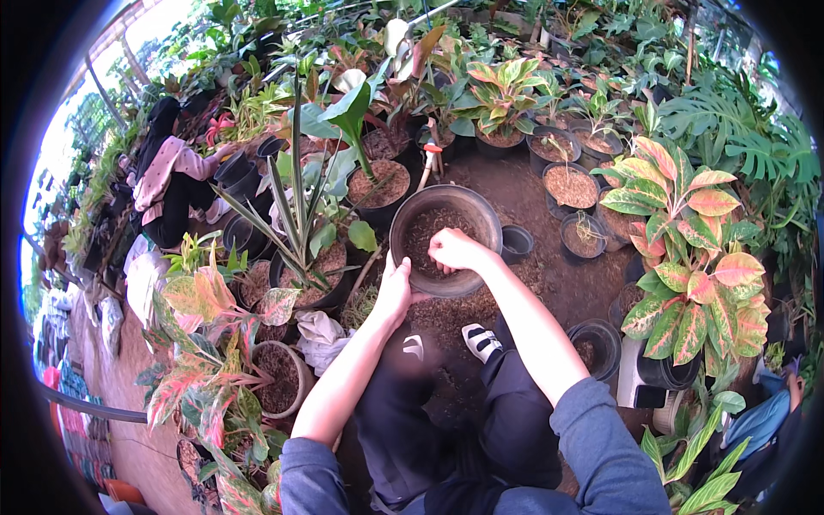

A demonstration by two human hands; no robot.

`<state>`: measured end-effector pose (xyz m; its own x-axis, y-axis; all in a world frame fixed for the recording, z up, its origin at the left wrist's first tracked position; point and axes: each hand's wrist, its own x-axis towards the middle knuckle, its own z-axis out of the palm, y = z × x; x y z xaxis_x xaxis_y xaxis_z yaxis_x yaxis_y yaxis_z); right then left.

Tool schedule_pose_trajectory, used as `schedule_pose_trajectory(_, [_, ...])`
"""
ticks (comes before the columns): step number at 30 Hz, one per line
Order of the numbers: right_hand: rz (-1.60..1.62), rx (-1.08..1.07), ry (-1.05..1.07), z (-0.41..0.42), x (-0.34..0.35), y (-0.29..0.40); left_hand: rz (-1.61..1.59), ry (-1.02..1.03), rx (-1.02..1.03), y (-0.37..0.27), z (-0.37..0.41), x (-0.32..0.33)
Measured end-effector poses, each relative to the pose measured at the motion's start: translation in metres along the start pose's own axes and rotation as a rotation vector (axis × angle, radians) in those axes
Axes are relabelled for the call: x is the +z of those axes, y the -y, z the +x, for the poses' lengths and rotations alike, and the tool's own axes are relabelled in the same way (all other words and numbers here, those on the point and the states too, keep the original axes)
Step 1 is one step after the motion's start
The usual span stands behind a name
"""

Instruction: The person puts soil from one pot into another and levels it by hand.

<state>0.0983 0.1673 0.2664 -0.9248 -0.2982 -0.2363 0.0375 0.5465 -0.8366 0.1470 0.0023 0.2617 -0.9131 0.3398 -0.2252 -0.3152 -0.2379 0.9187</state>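
A round dark plastic plant pot (492,225) is held up above the ground in front of me. My left hand (395,291) grips its lower left side, with the thumb at the rim and the fingers underneath. Loose brown potting mix (425,226) lies inside the pot. Over the mix, within the rim, is my right hand (454,250) with its fingers curled inward. Whether those fingers pinch anything is hidden from this angle. Spilled potting mix (460,314) covers the soil just below the pot.
A small black pot (516,241) stands right of the held pot. To the left grows a potted sansevieria-like plant (297,212); a hand tool with an orange-red top (432,149) stands behind. Potted aglaonemas (692,251) crowd the right. Another person (172,170) sits among pots at far left.
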Motion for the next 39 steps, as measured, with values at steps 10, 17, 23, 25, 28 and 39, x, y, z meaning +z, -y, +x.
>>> schedule_pose_trajectory(10, [-0.303, -0.162, -0.318, 0.003, 0.002, -0.008, 0.057, -0.042, 0.003, 0.001, 0.002, 0.004])
schedule_pose_trajectory(17, [-0.225, -0.052, -0.353, 0.008, -0.003, -0.019, 0.094, -0.031, -0.002, 0.000, -0.001, 0.005])
schedule_pose_trajectory(23, [-0.182, -0.174, -0.466, 0.011, 0.003, -0.014, 0.078, -0.024, 0.005, 0.004, -0.001, 0.006])
schedule_pose_trajectory(25, [-0.185, -0.170, -0.435, 0.012, 0.004, -0.016, 0.112, -0.032, -0.002, 0.004, -0.001, 0.009])
schedule_pose_trajectory(28, [-0.123, -0.230, -0.508, 0.017, 0.006, -0.016, 0.136, -0.022, -0.013, 0.004, -0.001, 0.011])
schedule_pose_trajectory(39, [-0.191, -0.220, -0.432, -0.009, -0.014, 0.014, -0.132, -0.007, -0.160, 0.009, 0.014, -0.008])
